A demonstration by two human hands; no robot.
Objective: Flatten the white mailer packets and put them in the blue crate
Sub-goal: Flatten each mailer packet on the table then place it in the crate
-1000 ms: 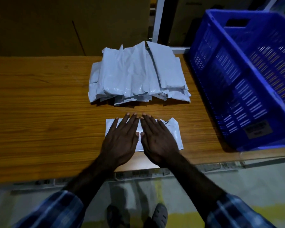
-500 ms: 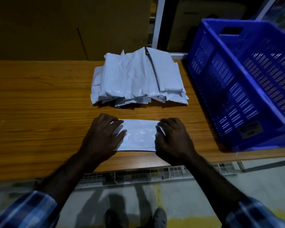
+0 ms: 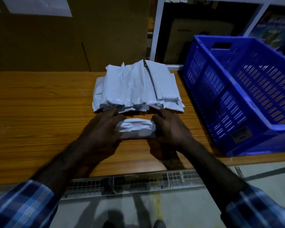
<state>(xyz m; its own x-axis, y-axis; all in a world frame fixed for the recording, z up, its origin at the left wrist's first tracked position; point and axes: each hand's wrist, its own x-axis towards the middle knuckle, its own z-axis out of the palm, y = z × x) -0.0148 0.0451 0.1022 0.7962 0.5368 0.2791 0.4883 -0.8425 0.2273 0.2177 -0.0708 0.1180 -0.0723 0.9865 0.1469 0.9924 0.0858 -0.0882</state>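
One white mailer packet [image 3: 136, 129] is held between my two hands, lifted just above the wooden table [image 3: 39, 116]. My left hand [image 3: 104, 130] grips its left end and my right hand [image 3: 169, 129] grips its right end, so the packet bows in the middle. Behind it lies a pile of several white mailer packets [image 3: 136, 89]. The blue crate [image 3: 247, 89] stands at the table's right end, and no packet shows in the part of its inside that I see.
A brown cardboard wall [image 3: 64, 43] rises behind the table. A white shelf frame [image 3: 156, 30] stands behind the crate. A wire mesh tray [image 3: 138, 181] runs under the table's near edge, with the floor below.
Both hands went from pressing flat on the packet to gripping its ends, then lifted it off the table toward the pile. The view tilted up.
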